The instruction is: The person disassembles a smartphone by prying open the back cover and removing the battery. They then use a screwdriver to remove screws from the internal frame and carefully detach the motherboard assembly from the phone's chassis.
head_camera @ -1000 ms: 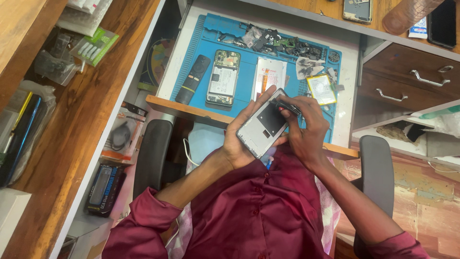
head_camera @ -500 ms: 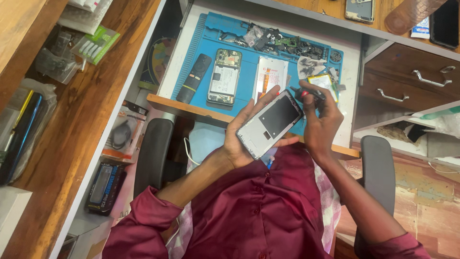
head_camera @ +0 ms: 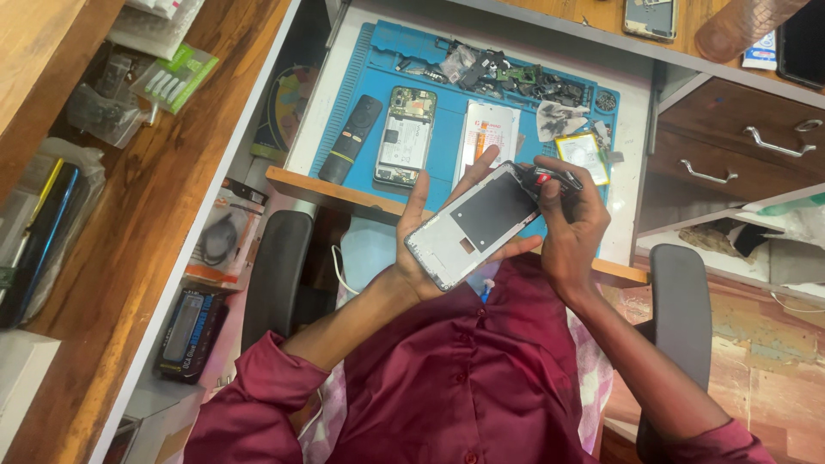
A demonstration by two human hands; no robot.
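Since a moment ago your right hand (head_camera: 571, 219) has slid off the face of the phone frame (head_camera: 475, 225) to its top corner. That frame lies tilted over your lap, cradled on the spread fingers of your left hand (head_camera: 423, 249). Your right fingers pinch a small black-and-red tool (head_camera: 543, 179) against that corner. Keep the frame steady and work gently. Beyond it, the blue mat (head_camera: 447, 137) holds another opened phone (head_camera: 405, 137)

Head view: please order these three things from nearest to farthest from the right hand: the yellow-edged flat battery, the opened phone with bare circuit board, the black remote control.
1. Yellow-edged flat battery, just above the right hand.
2. Opened phone with bare circuit board, mid-mat, further left.
3. Black remote control, at the mat's left edge.
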